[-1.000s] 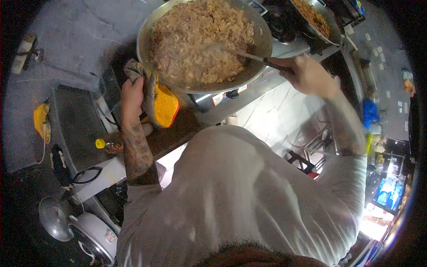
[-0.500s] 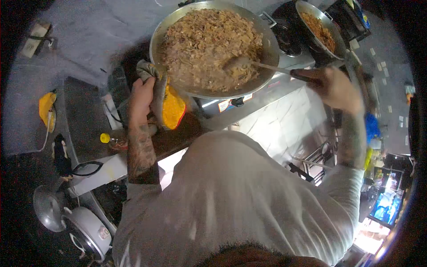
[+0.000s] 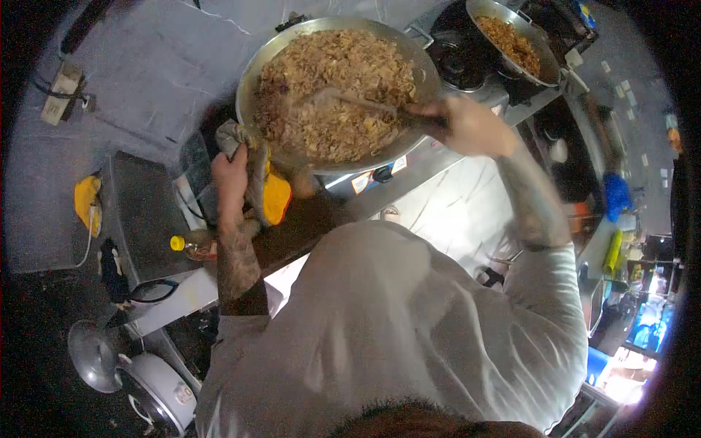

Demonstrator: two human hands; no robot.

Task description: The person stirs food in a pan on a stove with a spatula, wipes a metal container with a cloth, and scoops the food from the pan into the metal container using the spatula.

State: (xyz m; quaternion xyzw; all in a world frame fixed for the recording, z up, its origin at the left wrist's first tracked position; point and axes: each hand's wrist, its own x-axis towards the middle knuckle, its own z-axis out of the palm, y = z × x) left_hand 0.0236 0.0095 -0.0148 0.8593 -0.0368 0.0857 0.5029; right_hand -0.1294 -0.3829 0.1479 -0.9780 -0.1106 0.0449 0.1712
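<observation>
- Spoon point(image 3: 369, 104) has swept leftward across the pan point(image 3: 246, 87) — its head blurred against the food point(image 3: 343, 66).
- Right hand point(image 3: 467, 125) is wrapped round the spoon's dark handle.
- Left hand point(image 3: 231, 171) clutches a soft grey-and-yellow mitt point(image 3: 276, 197), red-edged, by the pan's left rim.
- Round, metallic pan sits on the stove point(image 3: 382, 175); food brown, coarse, chopped — broadly spread.

On my feed, food point(image 3: 343, 66) lies in the pan point(image 3: 427, 77) ahead, a burner point(image 3: 461, 66) sits to its right with a second pan point(image 3: 549, 58) beyond, a potholder point(image 3: 276, 197) at its left edge, and a bottle point(image 3: 198, 250) farther left.
</observation>
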